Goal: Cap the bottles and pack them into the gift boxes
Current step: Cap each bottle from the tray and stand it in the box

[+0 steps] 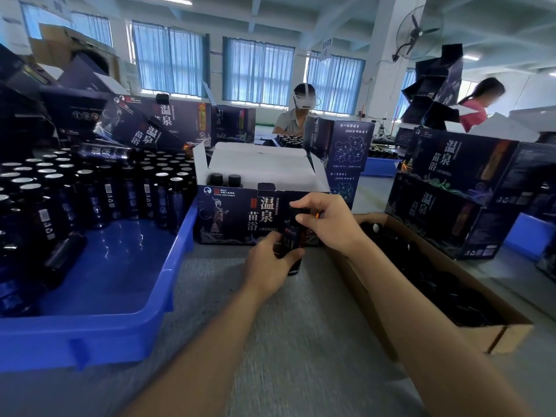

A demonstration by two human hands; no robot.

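Evidently early on, the right hand (pixel 326 219) had its fingers (pixel 304 203) pinched on the cap (pixel 298 210) of a bottle (pixel 292 236). The left hand (pixel 269 261) gripped the bottle's body, upright before the open gift box (pixel 228 212). Only two capped bottles (pixel 224 179) stood inside. Many uncapped ones (pixel 90 188) filled the blue tray (pixel 120 299), and spare caps lay in the carton (pixel 496 329) at the right.

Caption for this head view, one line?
Left hand grips a dark bottle while the right hand holds its cap, before an open gift box holding two capped bottles.
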